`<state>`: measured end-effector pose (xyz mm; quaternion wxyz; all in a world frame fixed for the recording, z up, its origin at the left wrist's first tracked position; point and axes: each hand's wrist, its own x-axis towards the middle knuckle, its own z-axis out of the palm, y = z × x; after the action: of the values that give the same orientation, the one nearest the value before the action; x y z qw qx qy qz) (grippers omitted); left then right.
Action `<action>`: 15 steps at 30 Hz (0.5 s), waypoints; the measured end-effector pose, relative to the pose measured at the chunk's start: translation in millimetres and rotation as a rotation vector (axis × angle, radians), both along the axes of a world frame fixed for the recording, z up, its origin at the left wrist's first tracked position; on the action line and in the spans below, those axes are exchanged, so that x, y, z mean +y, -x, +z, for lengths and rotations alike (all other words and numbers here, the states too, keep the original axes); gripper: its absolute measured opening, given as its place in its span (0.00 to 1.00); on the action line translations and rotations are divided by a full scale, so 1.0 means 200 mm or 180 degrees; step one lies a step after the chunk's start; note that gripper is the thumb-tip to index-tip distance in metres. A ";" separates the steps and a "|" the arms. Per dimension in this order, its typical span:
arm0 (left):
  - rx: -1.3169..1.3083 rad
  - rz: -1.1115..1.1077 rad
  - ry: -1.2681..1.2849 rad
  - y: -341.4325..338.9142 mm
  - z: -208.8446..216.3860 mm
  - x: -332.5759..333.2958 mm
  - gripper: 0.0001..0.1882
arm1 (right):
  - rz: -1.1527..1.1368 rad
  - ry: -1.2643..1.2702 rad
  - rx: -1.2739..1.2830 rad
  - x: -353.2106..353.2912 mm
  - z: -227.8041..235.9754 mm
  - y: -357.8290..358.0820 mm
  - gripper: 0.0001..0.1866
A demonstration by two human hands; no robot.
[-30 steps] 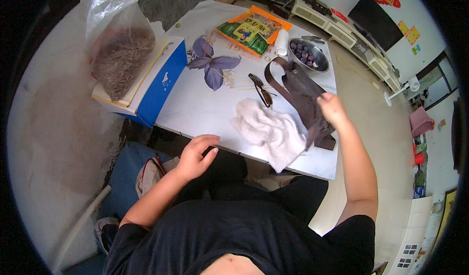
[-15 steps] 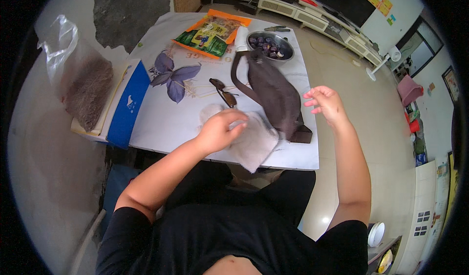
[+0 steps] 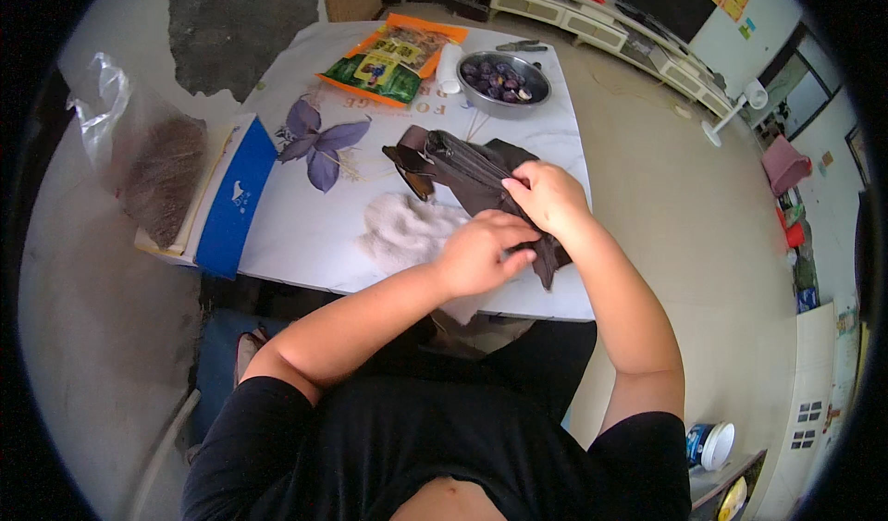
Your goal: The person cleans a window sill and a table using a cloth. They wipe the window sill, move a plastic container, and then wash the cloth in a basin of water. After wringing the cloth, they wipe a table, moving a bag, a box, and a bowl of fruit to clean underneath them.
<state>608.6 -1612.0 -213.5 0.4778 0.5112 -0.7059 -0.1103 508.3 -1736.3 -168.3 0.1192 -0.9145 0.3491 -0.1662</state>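
the dark brown bag (image 3: 476, 162) is on the near right part of the table (image 3: 310, 229), angled away from the person's body, with its far end toward the left and loose folds hanging at the near end by the wrists. the right hand (image 3: 552, 197) is closed on it, thumb and fingers pinching the upper layer near the middle. the left hand (image 3: 488, 251) is curled palm-down at the near edge, thumb held apart; its fingertips are lost among the dark folds, so i can't tell whether it grips the cloth or merely presses on it.

to handle the bag well, let one hand anchor while the other works. soft, limp material like this probably slides and bunches if both hands pull the same way — a firm pinch on a single layer, with the other palm pinning the rest flat, should give better control. drawing the folds apart sideways would likely show the edges more clearly.

mind the neighbours too: the sunglasses (image 3: 413, 177) lie right beside the far end, where a tug could drag them, and the white towel (image 3: 393, 229) is by the left wrist — easy to snag. the metal bowl (image 3: 509, 108) of dark fruit (image 3: 495, 79) stands just beyond, so small, low movements suit best.
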 end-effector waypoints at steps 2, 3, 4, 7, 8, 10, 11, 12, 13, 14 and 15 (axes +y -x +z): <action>0.0009 0.0633 0.0416 -0.09 0.01 -0.04 0.08 | 0.0104 -0.0316 0.0038 -0.04 -0.05 0.00 0.17; 0.0124 0.1156 0.0130 -0.16 0.01 -0.06 0.07 | 0.0099 -0.0316 0.0060 -0.03 -0.06 0.00 0.17; 0.0219 0.1707 0.0239 -0.24 -0.04 -0.11 0.09 | 0.0140 -0.0318 0.0104 -0.02 -0.06 -0.01 0.18; -0.0335 0.2349 -0.0331 -0.39 -0.01 -0.13 0.15 | 0.0220 -0.0203 0.0166 0.05 -0.06 -0.03 0.18; -0.0509 0.2443 -0.0552 -0.40 0.01 -0.13 0.15 | 0.0226 -0.0072 0.0161 0.06 -0.07 -0.04 0.18; -0.0863 0.2617 -0.1020 -0.41 0.05 -0.12 0.15 | 0.0274 0.0063 0.0109 0.09 -0.09 -0.04 0.18; -0.0944 0.2539 -0.1169 -0.41 0.06 -0.11 0.14 | 0.0277 0.0062 0.0085 0.10 -0.09 -0.04 0.18; -0.1025 0.2459 -0.1317 -0.42 0.08 -0.11 0.14 | 0.0281 0.0062 0.0060 0.11 -0.10 -0.04 0.18; -0.1101 0.2388 -0.1468 -0.43 0.09 -0.10 0.13 | 0.0295 0.0062 0.0038 0.12 -0.11 -0.04 0.18; -0.0983 0.2325 -0.1363 -0.45 0.07 -0.10 0.12 | 0.0298 0.0092 0.0028 0.12 -0.13 -0.05 0.18; -0.0865 0.2263 -0.1257 -0.47 0.04 -0.10 0.12 | 0.0310 0.0066 0.0003 0.13 -0.14 -0.05 0.18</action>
<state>703.5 -1631.2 -205.9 0.2817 0.8142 -0.5077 -0.0035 517.8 -1711.0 -196.2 0.1175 -0.9316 0.3026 -0.1635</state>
